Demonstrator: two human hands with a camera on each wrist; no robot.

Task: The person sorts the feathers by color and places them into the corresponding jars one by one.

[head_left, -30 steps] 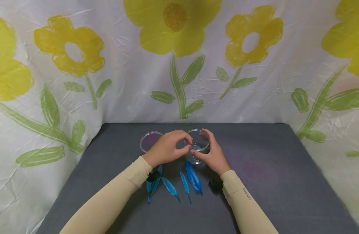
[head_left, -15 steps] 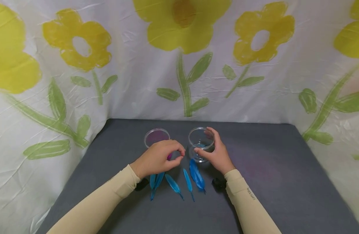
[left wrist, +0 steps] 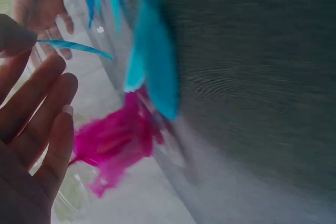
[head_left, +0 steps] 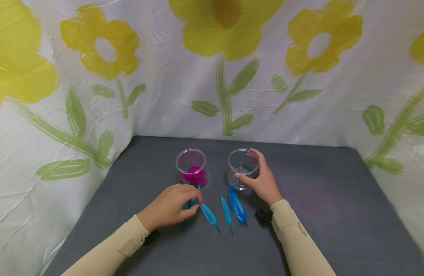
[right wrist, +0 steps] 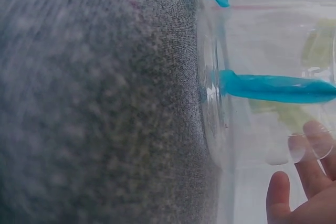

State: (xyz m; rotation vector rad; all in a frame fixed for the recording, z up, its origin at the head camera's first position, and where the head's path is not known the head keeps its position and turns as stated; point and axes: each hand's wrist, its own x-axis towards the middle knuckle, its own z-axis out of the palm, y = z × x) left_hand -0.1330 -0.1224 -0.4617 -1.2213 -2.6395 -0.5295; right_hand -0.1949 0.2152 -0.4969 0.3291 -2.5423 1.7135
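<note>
In the left wrist view, the thumb and index fingertips of my left hand (head_left: 174, 205) pinch a thin blue feather (left wrist: 79, 47) that points at the table; the other fingers are spread. From the head view this hand is low over the leftmost blue feathers and covers most of them. My right hand (head_left: 262, 180) holds a clear cup (head_left: 243, 161) at its right side, thumb in front and fingers behind. Through the cup's wall in the right wrist view a blue feather (right wrist: 278, 87) shows. Several blue feathers lie in front of the cup, among them a slim feather (head_left: 226, 211) and a darker, fuller feather (head_left: 236, 205).
A second clear cup (head_left: 190, 160), with bright pink feathers (head_left: 194, 175) inside and at its foot, stands left of the held one. The dark grey tabletop (head_left: 322, 237) ends at a white cloth backdrop (head_left: 163, 111) with yellow flowers. A black device (head_left: 263, 216) sits by the right wrist.
My left hand has moved from the right cup's rim, left and down towards the near feathers, uncovering the pink feathers' cup. My right hand stays on its cup. The head view has shifted slightly.
</note>
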